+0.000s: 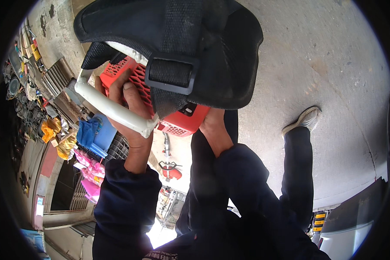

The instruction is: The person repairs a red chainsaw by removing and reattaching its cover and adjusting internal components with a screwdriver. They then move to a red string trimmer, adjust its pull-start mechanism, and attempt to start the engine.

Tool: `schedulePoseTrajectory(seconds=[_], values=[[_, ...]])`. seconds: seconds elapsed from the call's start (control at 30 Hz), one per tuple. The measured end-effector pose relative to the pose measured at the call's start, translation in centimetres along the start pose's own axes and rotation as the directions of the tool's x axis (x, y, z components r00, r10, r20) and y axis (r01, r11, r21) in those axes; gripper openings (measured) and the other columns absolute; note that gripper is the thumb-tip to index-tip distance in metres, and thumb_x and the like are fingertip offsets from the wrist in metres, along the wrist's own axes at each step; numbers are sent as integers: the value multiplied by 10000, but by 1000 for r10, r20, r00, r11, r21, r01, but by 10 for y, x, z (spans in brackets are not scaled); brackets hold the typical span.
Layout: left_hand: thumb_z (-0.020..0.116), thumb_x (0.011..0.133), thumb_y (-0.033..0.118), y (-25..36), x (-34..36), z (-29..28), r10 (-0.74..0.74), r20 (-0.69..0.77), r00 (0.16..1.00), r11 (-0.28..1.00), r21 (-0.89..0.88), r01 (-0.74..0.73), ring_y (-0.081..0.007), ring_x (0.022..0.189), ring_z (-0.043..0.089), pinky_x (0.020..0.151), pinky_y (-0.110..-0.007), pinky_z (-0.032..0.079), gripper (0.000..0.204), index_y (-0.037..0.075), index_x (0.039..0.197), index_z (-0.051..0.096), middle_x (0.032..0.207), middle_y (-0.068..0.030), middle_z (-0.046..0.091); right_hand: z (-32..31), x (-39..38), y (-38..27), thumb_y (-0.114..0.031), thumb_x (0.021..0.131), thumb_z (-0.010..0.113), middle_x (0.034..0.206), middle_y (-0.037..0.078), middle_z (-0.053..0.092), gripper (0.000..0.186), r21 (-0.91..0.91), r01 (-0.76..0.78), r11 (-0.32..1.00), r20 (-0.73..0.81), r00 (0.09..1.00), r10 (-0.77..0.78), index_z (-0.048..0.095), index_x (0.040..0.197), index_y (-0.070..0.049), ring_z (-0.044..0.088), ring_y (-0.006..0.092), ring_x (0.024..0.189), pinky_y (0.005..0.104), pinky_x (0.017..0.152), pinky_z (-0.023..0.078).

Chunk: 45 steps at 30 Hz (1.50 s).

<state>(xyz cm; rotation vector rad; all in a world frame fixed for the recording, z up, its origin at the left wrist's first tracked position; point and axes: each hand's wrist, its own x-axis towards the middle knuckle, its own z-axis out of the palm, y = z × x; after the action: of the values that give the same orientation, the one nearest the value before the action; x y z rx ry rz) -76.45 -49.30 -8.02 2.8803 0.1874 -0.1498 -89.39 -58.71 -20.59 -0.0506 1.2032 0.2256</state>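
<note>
A red plastic housing with a perforated, grille-like cover (187,120) is between my two hands, joined to a white tubular frame (112,109). Thick black padding (232,56) with a webbing strap and a black buckle (171,73) hangs over it, hiding much of the housing. My left hand (133,99) reaches inside the white frame, its fingers bent against the red grille. At the housing's lower right side, my right hand (212,125) grips it from beneath; most of its fingers are hidden behind the red part and the padding.
Concrete floor (307,65) stretches ahead and right, where a leg ends in a pale shoe (305,119). Cables, tools and parts (19,93) crowd the left, near a blue plastic item (95,134) and pink bags (90,167). A metal-shafted tool with a red part (172,173) lies below.
</note>
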Motion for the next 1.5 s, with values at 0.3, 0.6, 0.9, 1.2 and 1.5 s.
schedulePoseTrajectory(seconds=[0.3, 0.6, 0.9, 1.2, 1.5], values=[[699, 948, 258, 6, -22, 15, 103, -160, 982, 994, -14, -107, -470, 1441, 487, 1213, -537, 354, 499, -54, 1336, 667, 1573, -321, 466, 10, 1, -11, -292, 1066, 654, 1019, 60, 718, 325, -143, 101, 985, 26, 995, -99, 695, 1155, 18, 673, 120, 872, 308, 819, 561], [765, 952, 354, -11, -54, 19, 50, -155, 987, 992, 125, -31, -412, 1451, 468, 1211, -474, 399, 667, -78, 1408, 540, 1551, -276, 418, -24, 4, 8, -209, 1121, 583, 1149, 68, 721, 319, -220, 71, 973, 30, 997, -66, 611, 1327, 32, 719, 147, 1018, 301, 863, 593], [657, 1013, 335, -41, -69, 11, 116, -171, 978, 989, 116, -97, -359, 1428, 504, 1192, -486, 420, 601, -53, 1456, 536, 1562, -241, 461, -51, 20, -10, -183, 1132, 532, 1107, 26, 708, 289, -322, -101, 941, 250, 950, 188, 635, 1282, 41, 639, 85, 1042, 282, 926, 509], [549, 1073, 315, -62, -47, -10, 4, -118, 993, 986, -166, -23, -305, 1405, 539, 1173, -498, 440, 551, -29, 1503, 531, 1572, -205, 505, -22, 19, -62, -302, 1170, 513, 1382, 58, 625, 476, -401, -43, 915, 555, 783, 281, 505, 1538, -1, 529, 103, 1249, 283, 1097, 413], [576, 971, 451, -45, -30, 5, -44, -183, 982, 954, -299, -13, -347, 1251, 642, 1069, -472, 530, 806, -31, 1593, 399, 1485, -234, 568, -21, 19, -32, -346, 1144, 553, 1378, 202, 638, 475, -446, 51, 894, 616, 742, 265, 469, 1450, 8, 614, 268, 1321, 394, 1103, 471]])
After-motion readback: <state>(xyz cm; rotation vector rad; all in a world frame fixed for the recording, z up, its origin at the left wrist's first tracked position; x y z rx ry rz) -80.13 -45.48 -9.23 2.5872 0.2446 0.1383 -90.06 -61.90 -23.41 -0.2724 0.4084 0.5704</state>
